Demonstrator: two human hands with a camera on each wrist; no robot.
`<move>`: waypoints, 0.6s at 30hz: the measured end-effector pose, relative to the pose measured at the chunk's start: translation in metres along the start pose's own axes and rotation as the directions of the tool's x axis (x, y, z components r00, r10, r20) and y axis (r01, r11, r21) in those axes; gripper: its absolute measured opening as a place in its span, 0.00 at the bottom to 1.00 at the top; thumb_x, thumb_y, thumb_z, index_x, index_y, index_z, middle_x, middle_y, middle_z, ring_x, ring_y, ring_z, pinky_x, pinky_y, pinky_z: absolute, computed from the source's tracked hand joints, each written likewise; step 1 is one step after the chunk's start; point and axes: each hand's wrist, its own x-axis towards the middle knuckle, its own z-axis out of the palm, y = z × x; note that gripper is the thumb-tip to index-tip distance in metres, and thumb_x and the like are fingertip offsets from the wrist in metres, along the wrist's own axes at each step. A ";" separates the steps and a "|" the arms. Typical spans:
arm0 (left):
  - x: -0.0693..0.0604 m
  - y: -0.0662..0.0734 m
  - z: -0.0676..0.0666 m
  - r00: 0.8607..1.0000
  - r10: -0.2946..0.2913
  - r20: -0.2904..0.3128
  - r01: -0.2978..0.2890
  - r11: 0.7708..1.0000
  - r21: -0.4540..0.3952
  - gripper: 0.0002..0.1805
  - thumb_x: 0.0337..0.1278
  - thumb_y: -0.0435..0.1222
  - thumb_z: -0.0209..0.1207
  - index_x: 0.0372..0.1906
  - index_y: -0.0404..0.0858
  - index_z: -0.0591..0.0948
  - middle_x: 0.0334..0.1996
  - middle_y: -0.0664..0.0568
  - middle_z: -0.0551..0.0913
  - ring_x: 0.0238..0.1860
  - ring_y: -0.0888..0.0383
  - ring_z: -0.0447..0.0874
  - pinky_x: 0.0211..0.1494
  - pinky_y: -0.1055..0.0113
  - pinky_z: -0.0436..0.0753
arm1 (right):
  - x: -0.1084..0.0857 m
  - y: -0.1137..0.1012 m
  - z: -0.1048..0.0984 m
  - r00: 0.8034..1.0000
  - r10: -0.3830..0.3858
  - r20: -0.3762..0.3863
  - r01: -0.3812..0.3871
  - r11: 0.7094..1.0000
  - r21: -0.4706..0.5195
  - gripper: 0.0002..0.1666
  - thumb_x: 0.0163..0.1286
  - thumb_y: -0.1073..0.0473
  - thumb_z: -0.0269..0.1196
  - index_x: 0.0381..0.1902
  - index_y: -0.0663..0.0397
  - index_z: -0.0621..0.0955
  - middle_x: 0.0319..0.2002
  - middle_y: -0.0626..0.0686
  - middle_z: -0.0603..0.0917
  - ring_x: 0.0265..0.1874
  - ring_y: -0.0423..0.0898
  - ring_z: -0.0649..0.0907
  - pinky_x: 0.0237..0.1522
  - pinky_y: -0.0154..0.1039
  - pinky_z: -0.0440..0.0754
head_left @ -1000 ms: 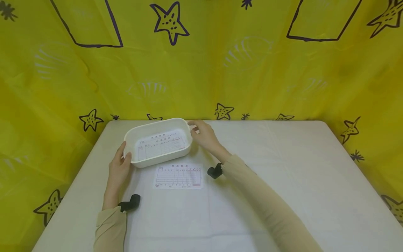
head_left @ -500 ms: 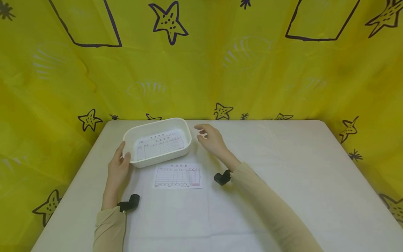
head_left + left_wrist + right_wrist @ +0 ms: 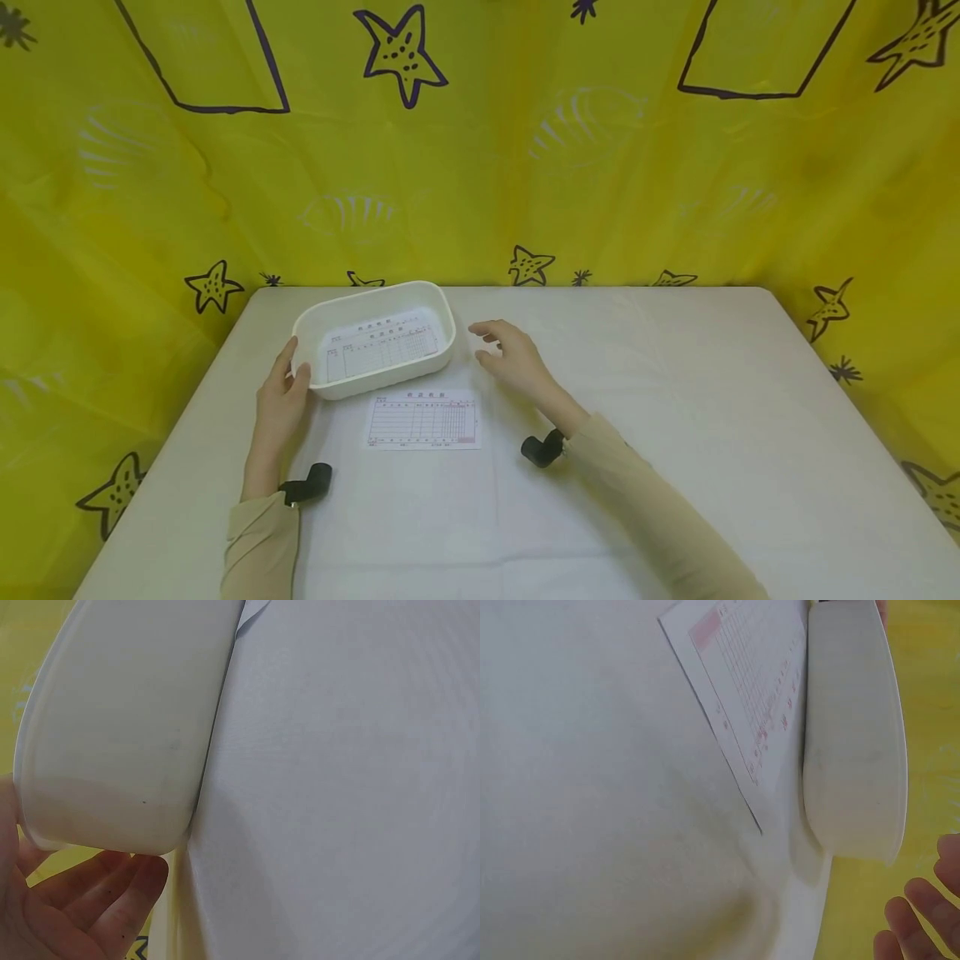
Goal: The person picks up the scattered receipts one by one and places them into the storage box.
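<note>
A white rounded plastic basin stands at the back left of the table, turned slightly askew. Inside lie overlapping printed forms. My left hand holds the basin's left end, thumb near the front corner and fingers along the end wall. In the left wrist view, fingertips touch the basin's end wall. To the right of the basin, apart from it, my right hand hovers with loosely bent fingers and nothing in them. Another printed form lies flat on the table just in front of the basin.
White cloth covers the table. A yellow curtain with drawn starfish hangs behind the table's back edge and at both sides. Black wrist cameras stick out from both wrists.
My right hand has let go of the basin's right end and moved right and toward me. The left hand has stayed on the basin, which stands about where it was.
</note>
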 end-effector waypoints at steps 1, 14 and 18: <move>0.000 0.000 0.000 1.000 0.003 -0.002 -0.003 1.000 0.000 0.31 0.72 0.51 0.38 0.77 0.58 0.48 0.78 0.50 0.48 0.73 0.35 0.54 0.74 0.40 0.58 | -0.002 0.001 0.002 1.000 0.002 0.010 -0.002 1.000 -0.004 0.24 0.65 0.63 0.60 0.60 0.55 0.76 0.59 0.54 0.80 0.56 0.52 0.78 0.61 0.48 0.76; 0.000 0.000 0.000 1.000 -0.005 0.000 0.005 1.000 0.006 0.31 0.73 0.50 0.38 0.77 0.58 0.47 0.78 0.50 0.47 0.74 0.35 0.54 0.74 0.40 0.57 | -0.017 0.000 0.016 0.991 0.069 0.115 -0.068 0.998 -0.017 0.24 0.64 0.63 0.60 0.59 0.51 0.77 0.58 0.51 0.80 0.59 0.51 0.77 0.63 0.49 0.74; 0.000 0.001 0.000 1.000 -0.003 0.002 0.003 1.000 0.007 0.31 0.73 0.50 0.38 0.77 0.58 0.47 0.78 0.50 0.47 0.73 0.34 0.54 0.74 0.40 0.57 | -0.020 0.000 0.019 0.988 0.044 0.145 -0.039 0.998 -0.039 0.25 0.64 0.63 0.61 0.60 0.51 0.77 0.59 0.52 0.79 0.60 0.52 0.76 0.64 0.49 0.73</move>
